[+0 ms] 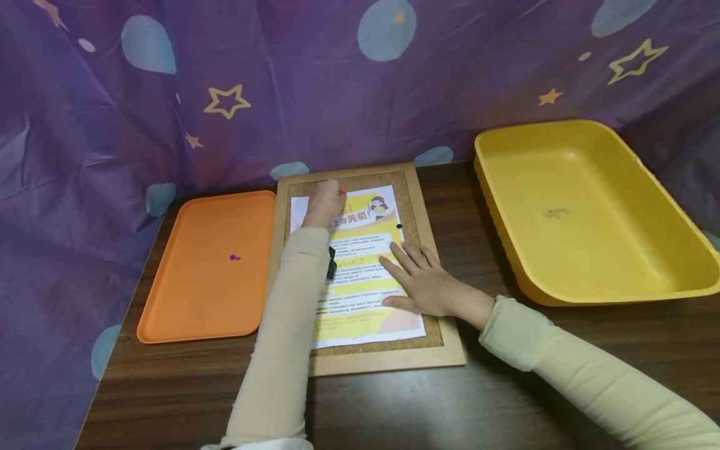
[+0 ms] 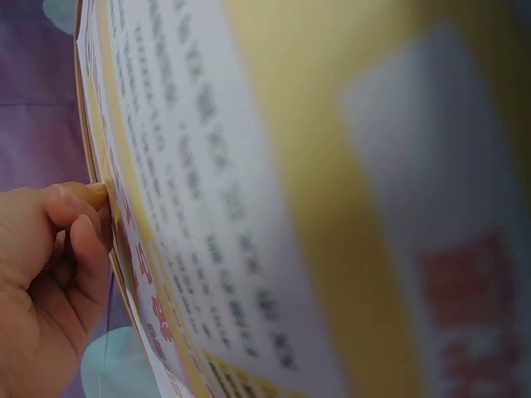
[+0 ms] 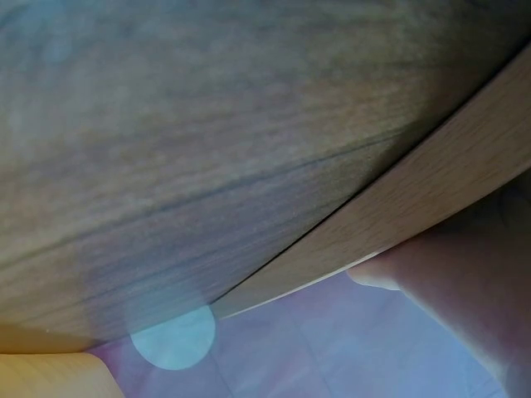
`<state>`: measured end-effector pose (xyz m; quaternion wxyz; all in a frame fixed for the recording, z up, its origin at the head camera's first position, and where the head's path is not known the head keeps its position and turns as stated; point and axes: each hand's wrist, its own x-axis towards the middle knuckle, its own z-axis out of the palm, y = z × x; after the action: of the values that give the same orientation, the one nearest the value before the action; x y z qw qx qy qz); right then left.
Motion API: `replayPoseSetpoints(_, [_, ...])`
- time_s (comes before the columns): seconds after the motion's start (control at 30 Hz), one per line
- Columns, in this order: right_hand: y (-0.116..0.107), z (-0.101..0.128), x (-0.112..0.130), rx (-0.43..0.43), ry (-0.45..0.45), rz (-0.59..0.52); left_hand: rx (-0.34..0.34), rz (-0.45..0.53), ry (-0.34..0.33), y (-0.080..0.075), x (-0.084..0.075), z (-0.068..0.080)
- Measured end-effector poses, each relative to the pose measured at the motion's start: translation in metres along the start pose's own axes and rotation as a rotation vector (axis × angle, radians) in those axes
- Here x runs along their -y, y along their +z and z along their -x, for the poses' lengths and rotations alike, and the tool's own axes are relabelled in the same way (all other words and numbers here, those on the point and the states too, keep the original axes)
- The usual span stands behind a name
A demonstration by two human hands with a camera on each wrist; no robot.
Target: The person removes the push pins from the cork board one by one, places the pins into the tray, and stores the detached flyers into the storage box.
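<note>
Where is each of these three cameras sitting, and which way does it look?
Head: looks down at the cork board, both sleeved arms showing.
Left wrist: beside the left hand, looks along the poster.
Right wrist: low by the right hand, looks along the board frame and table.
Shared: the poster, head and left wrist.

The cork board (image 1: 422, 206) lies at the centre of the table (image 1: 394, 406), against the backdrop cloth (image 1: 281, 94) at the top of the frame. The flyer (image 1: 360, 275) lies on the board. The flat tray (image 1: 208, 269) lies touching the board's left edge, with a small pin (image 1: 234, 257) on it. The deep bin (image 1: 585, 212) stands to the right of the board, apart from it. The left hand (image 1: 324, 203) sits at the flyer's upper left corner; the right hand (image 1: 430, 284) rests flat on its right edge.
</note>
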<state>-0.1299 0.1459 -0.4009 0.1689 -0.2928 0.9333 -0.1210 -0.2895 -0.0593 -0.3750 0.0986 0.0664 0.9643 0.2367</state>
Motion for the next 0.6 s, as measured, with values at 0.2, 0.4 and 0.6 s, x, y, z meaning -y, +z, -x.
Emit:
replayPoseSetpoints(0.2, [-0.0007,0.0001,0.0004,-0.002,-0.002,0.002,-0.027,0.029,-0.007,0.001,0.0006,-0.0009])
replayPoseSetpoints(0.4, [-0.0014,0.0007,0.002,0.004,0.001,-0.006,-0.031,0.025,-0.004,0.002,0.001,-0.0012])
replayPoseSetpoints(0.6, [-0.0013,0.0007,0.0021,0.007,0.005,0.0,-0.001,0.069,-0.017,0.0022,0.0021,-0.0017])
